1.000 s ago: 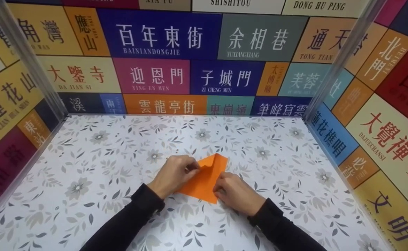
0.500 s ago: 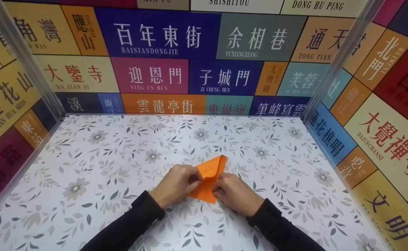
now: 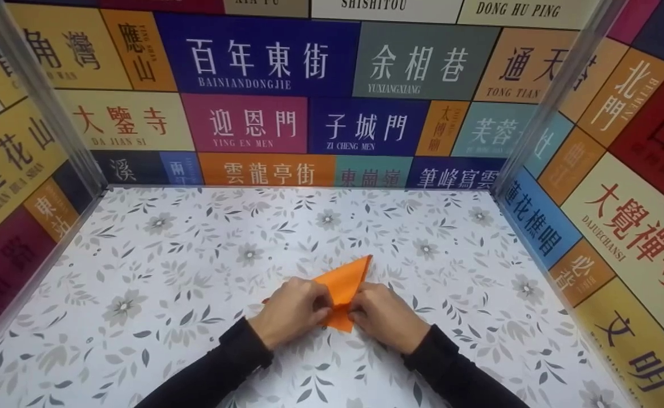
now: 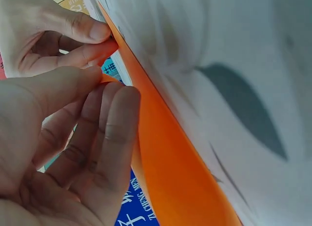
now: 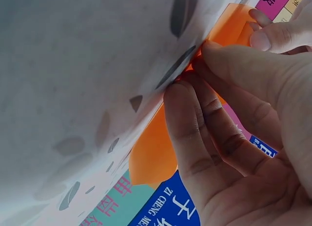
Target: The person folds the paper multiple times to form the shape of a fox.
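Note:
A sheet of orange paper (image 3: pixel 347 280), partly folded over, lies on the patterned tabletop between both hands. My left hand (image 3: pixel 297 309) pinches the paper's flap between thumb and curled fingers; in the left wrist view the orange paper (image 4: pixel 170 153) stretches away beneath those fingers. At the paper's right edge my right hand (image 3: pixel 385 314) pinches the sheet, its thumb and fingertips meeting on the orange paper (image 5: pixel 156 148) in the right wrist view. The sheet's pointed corner sticks up toward the back, and a small tip shows left of my left hand.
The white tabletop (image 3: pixel 195 243) carries a grey flower-and-leaf print. Colourful panels with Chinese lettering form a back wall (image 3: pixel 258 56), a left wall (image 3: pixel 14 141) and a right wall (image 3: pixel 638 198). Clear corner posts (image 3: pixel 558 85) stand where the walls meet.
My left hand has moved toward the right and nearer the body, drawing the flap over, so less of the sheet's face shows. My right hand has stayed nearly in place at the right edge.

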{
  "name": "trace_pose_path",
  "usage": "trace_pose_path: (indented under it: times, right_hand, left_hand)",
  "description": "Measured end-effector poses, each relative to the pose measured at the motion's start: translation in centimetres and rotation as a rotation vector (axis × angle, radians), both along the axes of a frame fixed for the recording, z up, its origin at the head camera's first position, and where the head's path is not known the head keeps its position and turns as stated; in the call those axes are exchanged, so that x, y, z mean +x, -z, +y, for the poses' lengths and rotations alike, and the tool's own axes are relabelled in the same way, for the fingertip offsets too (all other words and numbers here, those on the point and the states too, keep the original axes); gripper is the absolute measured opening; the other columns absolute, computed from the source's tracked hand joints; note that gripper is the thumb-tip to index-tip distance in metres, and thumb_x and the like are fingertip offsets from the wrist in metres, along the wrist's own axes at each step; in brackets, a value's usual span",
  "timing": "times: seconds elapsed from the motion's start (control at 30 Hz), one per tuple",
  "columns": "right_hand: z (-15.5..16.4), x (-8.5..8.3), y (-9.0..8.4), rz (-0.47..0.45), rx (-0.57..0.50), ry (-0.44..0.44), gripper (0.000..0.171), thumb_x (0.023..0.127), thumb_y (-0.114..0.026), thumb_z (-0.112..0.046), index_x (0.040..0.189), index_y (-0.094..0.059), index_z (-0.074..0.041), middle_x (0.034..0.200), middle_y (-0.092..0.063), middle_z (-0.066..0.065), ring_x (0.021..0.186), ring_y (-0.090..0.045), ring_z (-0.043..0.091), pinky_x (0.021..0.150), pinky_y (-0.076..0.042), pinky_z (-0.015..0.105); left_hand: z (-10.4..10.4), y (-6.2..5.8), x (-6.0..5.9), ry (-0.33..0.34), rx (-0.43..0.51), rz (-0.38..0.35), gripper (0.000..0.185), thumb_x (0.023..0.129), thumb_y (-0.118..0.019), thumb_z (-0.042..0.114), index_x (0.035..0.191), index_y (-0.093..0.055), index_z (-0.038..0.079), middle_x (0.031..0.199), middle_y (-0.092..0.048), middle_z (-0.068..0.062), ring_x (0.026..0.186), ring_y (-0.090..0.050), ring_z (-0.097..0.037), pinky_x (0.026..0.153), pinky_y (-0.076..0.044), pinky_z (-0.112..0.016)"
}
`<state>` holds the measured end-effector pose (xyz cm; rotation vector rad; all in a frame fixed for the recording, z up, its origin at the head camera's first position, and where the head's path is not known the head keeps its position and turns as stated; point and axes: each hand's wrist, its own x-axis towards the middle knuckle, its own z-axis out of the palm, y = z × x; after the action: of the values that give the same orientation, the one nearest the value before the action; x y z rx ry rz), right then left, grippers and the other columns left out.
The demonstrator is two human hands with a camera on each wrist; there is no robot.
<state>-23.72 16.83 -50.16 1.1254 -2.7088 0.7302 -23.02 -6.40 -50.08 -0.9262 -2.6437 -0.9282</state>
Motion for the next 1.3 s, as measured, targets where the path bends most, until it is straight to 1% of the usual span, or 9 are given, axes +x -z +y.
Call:
trace_pose_path:
  times: [0.23,0.43,0.7,0.87,1.03,1.17,1.3]
  right_hand:
    - [0.1,0.1,0.2,0.037,0.01,0.019,0.015,0.077,-0.079,-0.004,0.08,-0.075,-0.018,0.084,-0.061,-0.009,0.076,-0.059,0.007,0.068,-0.052,0.025]
    - [0.3,-0.1,0.5,0.042,-0.018,0.009,0.017,0.077,-0.08,-0.003,0.082,-0.076,-0.018,0.084,-0.062,-0.008,0.077,-0.06,0.007,0.069,-0.053,0.025]
    - [0.3,0.0,0.1,-0.002,-0.021,0.011,0.016,0.078,-0.08,-0.004,0.084,-0.076,-0.018,0.085,-0.064,-0.008,0.076,-0.059,0.006,0.066,-0.052,0.024]
    - [0.3,0.0,-0.1,-0.036,-0.026,0.004,0.017,0.078,-0.079,-0.002,0.086,-0.077,-0.018,0.087,-0.065,-0.007,0.076,-0.06,0.006,0.066,-0.052,0.024]
    - [0.3,-0.1,-0.1,-0.052,-0.007,0.015,0.017,0.078,-0.08,-0.004,0.086,-0.077,-0.018,0.089,-0.066,-0.007,0.077,-0.06,0.006,0.067,-0.052,0.025]
    - [0.5,-0.2,-0.2,-0.042,0.005,0.027,0.016,0.078,-0.08,-0.004,0.084,-0.075,-0.018,0.087,-0.064,-0.008,0.075,-0.059,0.007,0.066,-0.051,0.025]
    - [0.7,-0.2,-0.4,-0.001,0.005,0.044,0.016,0.077,-0.08,-0.004,0.079,-0.073,-0.018,0.082,-0.062,-0.009,0.072,-0.057,0.007,0.063,-0.05,0.025]
  left_hand:
    - [0.2,0.0,0.4,0.025,-0.033,0.003,0.013,0.077,-0.083,0.012,0.079,-0.076,0.023,0.074,-0.065,0.015,0.065,-0.058,-0.004,0.061,-0.049,-0.023]
    - [0.4,0.1,0.7,0.005,-0.098,0.043,0.013,0.076,-0.086,0.016,0.081,-0.079,0.026,0.075,-0.068,0.016,0.067,-0.06,-0.006,0.061,-0.051,-0.027]
    - [0.9,0.2,1.0,0.004,-0.134,0.124,0.01,0.077,-0.086,0.019,0.083,-0.081,0.026,0.077,-0.071,0.014,0.071,-0.066,-0.012,0.063,-0.054,-0.03]
    - [1.1,0.2,1.2,-0.005,-0.173,0.153,0.012,0.076,-0.086,0.017,0.083,-0.081,0.025,0.08,-0.072,0.012,0.074,-0.068,-0.014,0.065,-0.055,-0.032]
    - [1.2,0.3,1.3,-0.016,-0.199,0.181,0.014,0.075,-0.084,0.015,0.082,-0.081,0.026,0.08,-0.072,0.011,0.072,-0.067,-0.015,0.062,-0.054,-0.032]
    - [1.2,0.4,1.4,-0.019,-0.205,0.2,0.013,0.075,-0.083,0.014,0.081,-0.081,0.026,0.08,-0.071,0.01,0.071,-0.066,-0.016,0.06,-0.054,-0.033]
    - [1.2,0.3,1.4,-0.012,-0.197,0.224,0.013,0.075,-0.083,0.014,0.079,-0.08,0.025,0.08,-0.07,0.009,0.071,-0.066,-0.016,0.058,-0.054,-0.032]
